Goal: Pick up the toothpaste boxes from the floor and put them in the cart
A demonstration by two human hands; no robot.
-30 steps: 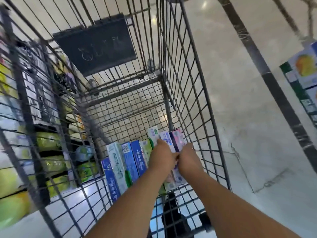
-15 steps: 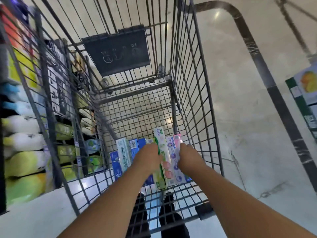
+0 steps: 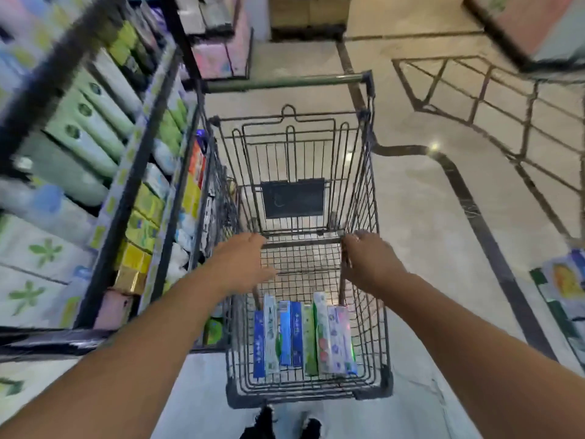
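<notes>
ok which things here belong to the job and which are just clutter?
Job: toothpaste boxes lying in the cart; left hand and right hand, both empty above it.
Clutter: stocked shelves, carton at right, wire rack.

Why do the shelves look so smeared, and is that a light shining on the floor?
Head view: motion blur smears the shelves at the left, while the boxes in the cart stay fairly sharp; the wide lens bends straight lines near the edges; a small bright glare spot sits on the glossy floor.
</notes>
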